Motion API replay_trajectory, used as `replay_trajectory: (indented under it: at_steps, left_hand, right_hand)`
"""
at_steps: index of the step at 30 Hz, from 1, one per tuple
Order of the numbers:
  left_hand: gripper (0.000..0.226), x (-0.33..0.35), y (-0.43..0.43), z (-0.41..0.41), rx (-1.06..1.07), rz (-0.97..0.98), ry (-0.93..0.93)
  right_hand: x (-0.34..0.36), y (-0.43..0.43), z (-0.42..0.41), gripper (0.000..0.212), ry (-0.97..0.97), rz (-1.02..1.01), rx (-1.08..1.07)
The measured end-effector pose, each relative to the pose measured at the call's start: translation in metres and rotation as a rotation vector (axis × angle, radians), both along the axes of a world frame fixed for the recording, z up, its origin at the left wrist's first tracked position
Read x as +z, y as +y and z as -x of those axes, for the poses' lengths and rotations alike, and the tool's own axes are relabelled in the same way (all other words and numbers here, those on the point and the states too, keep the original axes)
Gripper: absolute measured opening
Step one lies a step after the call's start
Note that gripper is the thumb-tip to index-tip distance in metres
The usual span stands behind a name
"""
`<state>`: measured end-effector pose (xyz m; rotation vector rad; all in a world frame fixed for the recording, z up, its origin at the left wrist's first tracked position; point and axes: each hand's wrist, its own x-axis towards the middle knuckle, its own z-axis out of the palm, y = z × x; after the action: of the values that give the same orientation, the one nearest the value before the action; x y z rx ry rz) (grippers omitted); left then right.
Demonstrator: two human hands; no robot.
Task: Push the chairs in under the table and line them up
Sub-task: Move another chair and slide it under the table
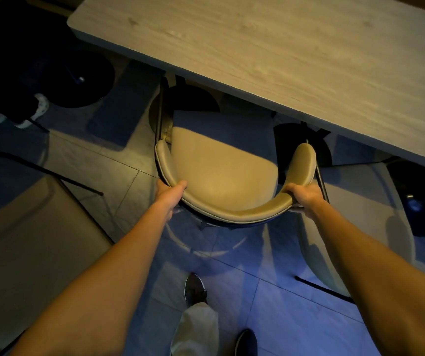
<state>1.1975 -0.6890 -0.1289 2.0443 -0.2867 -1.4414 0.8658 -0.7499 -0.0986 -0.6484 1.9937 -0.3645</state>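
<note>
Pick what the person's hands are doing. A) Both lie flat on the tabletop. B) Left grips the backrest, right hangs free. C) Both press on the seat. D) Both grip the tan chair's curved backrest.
D: the left hand and right hand each curl round the curved backrest of the tan chair, at opposite sides.

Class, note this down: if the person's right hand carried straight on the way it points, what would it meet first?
The chair's curved backrest, which the right hand grips. Past that, the line runs over the seat toward the near edge of the table, though depth is hard to judge.
</note>
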Motion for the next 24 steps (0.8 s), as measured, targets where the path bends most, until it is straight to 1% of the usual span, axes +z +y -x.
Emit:
replay_trajectory:
  at_steps: [5,7,9,14,19,22,24]
  left_hand:
    - [0.065,0.02,0.005,-0.017,-0.043,0.024,-0.029]
    - [0.061,0.034,0.009,-0.023,-0.031,0.062,-0.061]
    - [0.054,0.051,0.017,-0.029,-0.021,0.108,-0.098]
    - [0.043,0.089,0.068,-0.039,-0.007,0.183,-0.101]
    - [0.033,0.121,0.159,-0.053,0.034,0.242,-0.163]
    - [0.021,0.133,0.221,-0.073,0.056,0.233,-0.199]
    - [0.019,0.139,0.26,-0.092,0.06,0.219,-0.239]
  right_hand:
    - [0.027,0.014,-0.014,0.058,0.297,0.123,0.178]
    - [0.042,0.016,-0.022,0.066,0.349,0.177,0.221]
    - [0.058,0.021,-0.033,0.069,0.373,0.238,0.286]
    - [0.095,0.056,-0.067,0.067,0.325,0.303,0.505]
    - [0.119,0.125,-0.105,0.062,0.267,0.351,0.728]
    - [0.123,0.168,-0.127,0.062,0.22,0.341,0.824]
    - [0.124,0.195,-0.144,0.064,0.2,0.344,0.876]
